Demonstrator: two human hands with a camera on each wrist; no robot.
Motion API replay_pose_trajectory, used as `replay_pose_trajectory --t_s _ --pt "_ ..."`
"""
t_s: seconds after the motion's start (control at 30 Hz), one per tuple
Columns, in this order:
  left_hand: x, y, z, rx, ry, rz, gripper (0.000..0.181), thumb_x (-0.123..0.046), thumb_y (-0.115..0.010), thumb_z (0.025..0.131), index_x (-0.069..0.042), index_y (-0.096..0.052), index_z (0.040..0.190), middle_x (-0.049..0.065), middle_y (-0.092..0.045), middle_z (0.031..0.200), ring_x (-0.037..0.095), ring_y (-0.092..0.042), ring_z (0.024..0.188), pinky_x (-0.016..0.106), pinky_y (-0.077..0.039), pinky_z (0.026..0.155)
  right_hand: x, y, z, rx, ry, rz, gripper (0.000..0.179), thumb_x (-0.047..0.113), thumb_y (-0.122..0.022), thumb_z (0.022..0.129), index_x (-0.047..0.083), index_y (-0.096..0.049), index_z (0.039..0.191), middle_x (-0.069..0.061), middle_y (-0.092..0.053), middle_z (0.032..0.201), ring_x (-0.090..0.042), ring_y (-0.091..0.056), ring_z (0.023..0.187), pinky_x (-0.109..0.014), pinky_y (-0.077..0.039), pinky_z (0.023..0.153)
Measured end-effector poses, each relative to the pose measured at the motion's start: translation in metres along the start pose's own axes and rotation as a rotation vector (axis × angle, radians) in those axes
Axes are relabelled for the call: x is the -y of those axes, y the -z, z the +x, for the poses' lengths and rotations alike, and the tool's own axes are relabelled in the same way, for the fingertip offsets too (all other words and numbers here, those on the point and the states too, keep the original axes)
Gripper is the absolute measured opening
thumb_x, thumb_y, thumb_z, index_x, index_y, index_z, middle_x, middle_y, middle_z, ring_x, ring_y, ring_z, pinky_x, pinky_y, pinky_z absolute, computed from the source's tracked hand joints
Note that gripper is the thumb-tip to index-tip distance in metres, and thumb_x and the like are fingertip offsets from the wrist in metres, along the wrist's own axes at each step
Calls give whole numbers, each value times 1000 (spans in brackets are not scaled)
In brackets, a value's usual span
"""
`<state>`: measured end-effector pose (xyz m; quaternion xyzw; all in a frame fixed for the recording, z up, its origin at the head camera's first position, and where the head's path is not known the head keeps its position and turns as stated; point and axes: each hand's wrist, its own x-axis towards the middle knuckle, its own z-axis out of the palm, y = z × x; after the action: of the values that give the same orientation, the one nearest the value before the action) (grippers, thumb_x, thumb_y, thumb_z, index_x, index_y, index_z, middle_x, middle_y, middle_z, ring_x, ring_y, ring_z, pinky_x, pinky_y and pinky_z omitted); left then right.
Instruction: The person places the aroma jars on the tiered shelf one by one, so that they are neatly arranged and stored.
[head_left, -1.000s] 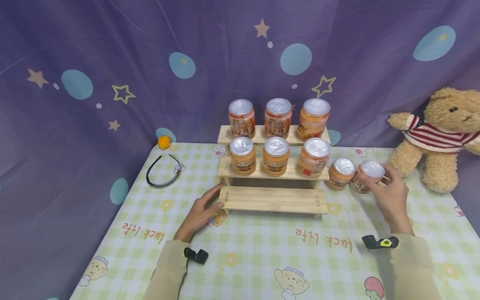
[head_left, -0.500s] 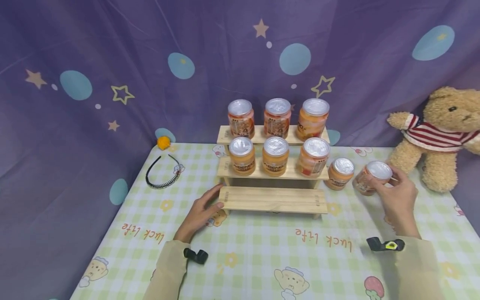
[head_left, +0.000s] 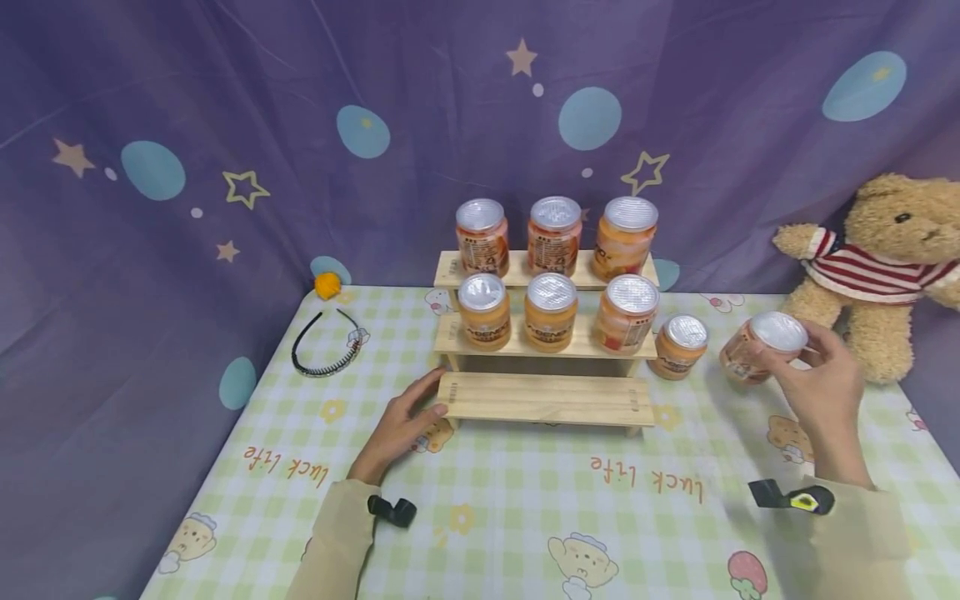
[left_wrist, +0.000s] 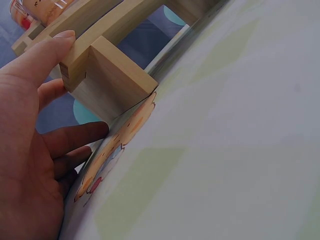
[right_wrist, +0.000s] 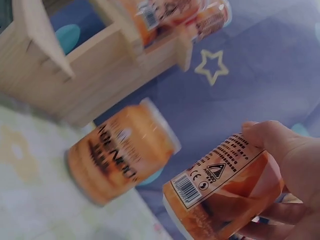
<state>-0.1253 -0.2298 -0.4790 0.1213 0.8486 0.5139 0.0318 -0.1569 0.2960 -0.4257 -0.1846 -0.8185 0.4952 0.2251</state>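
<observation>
My right hand (head_left: 821, 387) pinches an orange-labelled can (head_left: 750, 360) with a silver lid between thumb and fingers, right of the rack. The can leans; in the right wrist view its barcode side (right_wrist: 220, 185) shows. Another such can (head_left: 678, 354) stands upright on the table, against the rack's right end. My left hand (head_left: 401, 421) holds the left end of the wooden step rack (head_left: 547, 400) at its lowest step. In the left wrist view the thumb (left_wrist: 62, 42) lies on the plank's edge and the index finger touches its end; the other fingers are loosely bent.
Several matching cans (head_left: 555, 237) stand in rows on the upper two steps. A teddy bear (head_left: 873, 275) sits at the back right. A black headband (head_left: 322, 362) and a yellow ball-like thing (head_left: 327, 285) lie on the left of the checked tablecloth (head_left: 525, 500).
My right hand has moved the can rightward and up, away from the standing can, and tilted it. My left hand and the rack have stayed in place.
</observation>
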Motion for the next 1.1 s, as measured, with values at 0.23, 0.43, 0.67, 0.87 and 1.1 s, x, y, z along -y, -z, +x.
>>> replay_pose_trajectory --t_s 0.23,0.43,0.67,0.87,1.1 --pt "-14 2 -3 -4 -10 -2 57 -15 -62 99 -6 -43 152 19 -41 158 40 -35 149 60 -24 124 24 8 -6 -2 -1 101 57 5 -87 73 15 -68 125 30 -60 91 17 -59 76 1 -46 67" --pt "-13 1 -2 -6 -8 -4 57 -15 -62 99 -6 -43 152 19 -41 158 40 -35 149 59 -23 124 45 14 -14 19 -19 131 61 2 -88 71 15 -68 127 28 -64 89 15 -62 77 1 -47 65" --pt "-11 1 -2 -4 7 -3 57 -17 -63 99 -8 -43 152 18 -41 159 39 -34 150 59 -23 125 70 17 -30 56 64 100 61 -1 -87 70 13 -69 127 30 -64 92 18 -62 79 0 -48 65" --pt "-9 2 -2 1 12 -10 58 -18 -63 99 -9 -43 152 17 -41 159 39 -34 150 59 -23 125 84 13 -47 116 234 150 62 -15 -83 68 5 -68 125 24 -67 103 15 -66 90 -2 -52 66" --pt "-8 1 -2 -1 13 -16 58 -18 -63 99 -9 -43 152 17 -41 159 39 -34 150 59 -22 125 95 2 -65 229 388 174 62 -17 -82 68 -2 -65 125 26 -67 109 13 -67 98 -5 -55 69"
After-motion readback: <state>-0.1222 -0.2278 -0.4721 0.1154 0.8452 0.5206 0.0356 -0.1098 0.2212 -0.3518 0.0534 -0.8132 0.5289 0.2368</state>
